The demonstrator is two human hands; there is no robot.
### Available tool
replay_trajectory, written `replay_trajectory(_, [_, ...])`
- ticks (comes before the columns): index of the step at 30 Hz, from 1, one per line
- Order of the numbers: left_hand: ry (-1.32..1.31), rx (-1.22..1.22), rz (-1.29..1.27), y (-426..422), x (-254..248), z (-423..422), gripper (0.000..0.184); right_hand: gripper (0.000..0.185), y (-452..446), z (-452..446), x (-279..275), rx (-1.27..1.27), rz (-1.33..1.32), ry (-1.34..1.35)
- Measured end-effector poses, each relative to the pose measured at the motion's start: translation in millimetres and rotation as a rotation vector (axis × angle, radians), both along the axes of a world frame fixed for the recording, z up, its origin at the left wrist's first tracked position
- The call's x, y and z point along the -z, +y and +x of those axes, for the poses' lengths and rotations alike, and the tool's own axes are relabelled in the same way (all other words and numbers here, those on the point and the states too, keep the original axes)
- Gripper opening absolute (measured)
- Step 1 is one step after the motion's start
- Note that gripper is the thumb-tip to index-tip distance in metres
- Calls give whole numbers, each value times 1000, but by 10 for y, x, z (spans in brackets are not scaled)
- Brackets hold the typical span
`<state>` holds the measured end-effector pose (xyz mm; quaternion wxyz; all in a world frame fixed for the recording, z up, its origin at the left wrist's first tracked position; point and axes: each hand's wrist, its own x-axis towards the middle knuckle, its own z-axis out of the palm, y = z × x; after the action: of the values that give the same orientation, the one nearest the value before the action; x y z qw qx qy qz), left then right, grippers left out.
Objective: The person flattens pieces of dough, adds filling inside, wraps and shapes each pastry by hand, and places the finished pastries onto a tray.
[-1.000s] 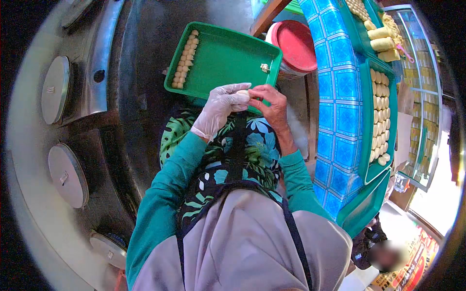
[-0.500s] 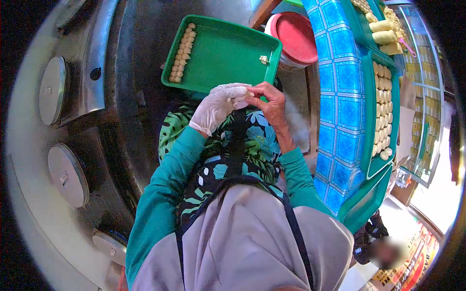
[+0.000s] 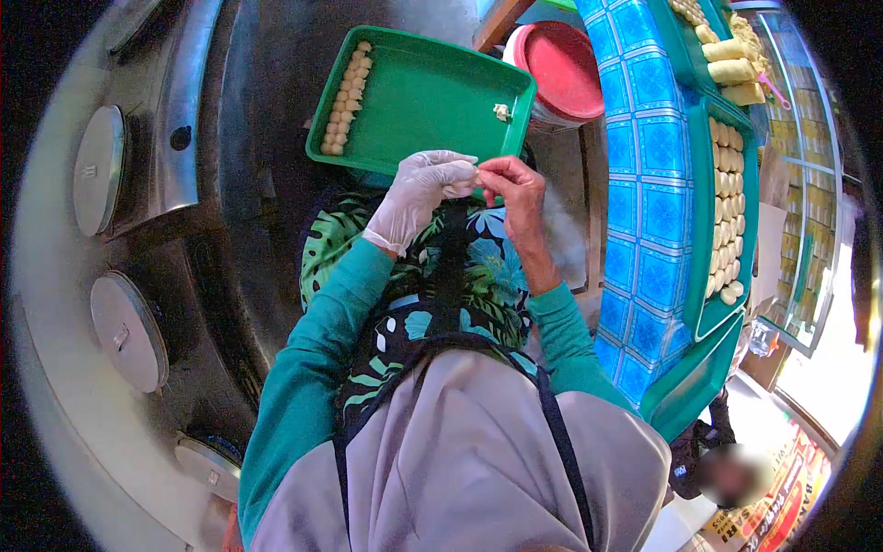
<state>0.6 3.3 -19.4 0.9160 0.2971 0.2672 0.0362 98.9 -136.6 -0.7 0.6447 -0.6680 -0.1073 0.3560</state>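
My left hand [image 3: 425,191], in a thin white glove, is closed with its fingers curled and thumb pressed in. Bare, my right hand [image 3: 515,188] pinches at the left fingertips. Between them is a small pale piece of dough [image 3: 477,176], mostly hidden by the fingers. Just beyond both hands lies a green tray [image 3: 418,97]. Small round dough balls [image 3: 347,99] line its left side in two rows, touching one another. A little crumpled lump of dough [image 3: 501,112] sits alone near the tray's right edge.
A bucket with a red lid [image 3: 559,72] stands right of the tray. Farther right, a table with a blue tiled-pattern cloth [image 3: 635,193] bears a green tray [image 3: 696,317] of pale dough pieces [image 3: 727,207] and dough rolls [image 3: 731,71]. Round lids [image 3: 129,331] are at left. Another person [image 3: 704,442] is lower right.
My right hand has shifted slightly right and its fingers have drawn back a little from the left ones. My left hand has turned slightly, staying closed.
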Motion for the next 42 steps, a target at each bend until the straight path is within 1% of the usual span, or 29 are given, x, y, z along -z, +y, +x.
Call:
replay_trajectory(1, [0, 0, -1, 10, 9, -2, 19, 12, -7, 10, -21, 6, 58, 93])
replay_trajectory(2, [2, 32, -13, 28, 19, -6, 19, 12, -1, -9, -29, 4, 57, 92])
replay_trajectory(4, [6, 65, -29, 51, 38, -19, 18, 14, 15, -76, -41, -35, 87, -60])
replay_trajectory(8, [-13, 66, -91, 45, 98, -28, 16, 16, -14, -56, 132, -64, 24, -154])
replay_trajectory(10, [-26, 57, -100, 46, 97, -4, 15, 14, 27, -24, 169, -46, 66, -471])
replay_trajectory(11, [4, 12, -95, 40, 94, 8, 14, 14, 36, -4, 182, -46, 67, -472])
replay_trajectory(13, [36, -33, -92, 20, 54, 30, 14, 12, 51, 12, 191, -49, 48, -813])
replay_trajectory(14, [31, -52, -67, 5, 36, 41, 14, 12, 52, 2, 199, -48, 47, -811])
replay_trajectory(16, [28, -67, -42, -30, 64, 55, 15, 8, 81, -40, 184, 65, 31, -640])
replay_trajectory(17, [15, -90, 31, -51, 92, 69, 17, 8, 104, -57, 178, 68, 29, -641])
replay_trajectory(18, [0, -115, 104, -66, 89, 91, 19, 7, 128, -70, 187, 125, 8, -470])
replay_trajectory(19, [0, -114, 102, -91, 85, 100, 19, 6, 141, -75, 189, 180, -14, -297])
replay_trajectory(21, [26, -205, 198, -137, 70, 103, 21, 7, 170, -54, 192, 198, -26, -258])
replay_trajectory(22, [26, -207, 199, -141, 62, 104, 21, 7, 190, -42, 199, 217, -39, -216])
replay_trajectory(23, [23, -217, 210, -143, 57, 104, 20, 7, 215, -29, 214, 216, -37, -216])
replay_trajectory(25, [23, -226, 215, -147, 102, 96, 20, 8, 230, -10, 268, 167, -179, -442])
replay_trajectory(28, [28, -234, 160, -111, 145, 108, 23, 9, 252, 24, 307, 131, -192, -524])
replay_trajectory(32, [45, -219, 91, -36, 169, 117, 24, 10, 290, 201, 445, 69, -260, -456])
replay_trajectory(34, [42, -224, 68, 3, 139, 120, 25, 9, 323, 315, 478, 31, -344, -580])
replay_trajectory(35, [27, -229, 26, 42, 126, 122, 26, 9, 337, 410, 481, 29, -343, -580])
replay_trajectory(37, [14, -240, -13, 130, -2, 117, 27, 7, 385, 646, 477, 69, -411, -751])
replay_trajectory(38, [-27, -242, -62, 175, -83, 109, 28, 7, 426, 769, 494, 64, -407, -749])
replay_trajectory(39, [-68, -242, -111, 200, -129, 97, 29, 4, 462, 907, 543, -16, -469, -985])
replay_trajectory(40, [-68, -245, -108, 202, -97, 83, 29, 2, 501, 1016, 587, -97, -528, -1221])
replay_trajectory(41, [-128, -258, -159, 205, -56, 79, 32, 2, 551, 1103, 635, -94, -522, -1224])
replay_trajectory(42, [-187, -272, -211, 216, -94, 79, 34, 3, 593, 1168, 680, -169, -618, -1409])
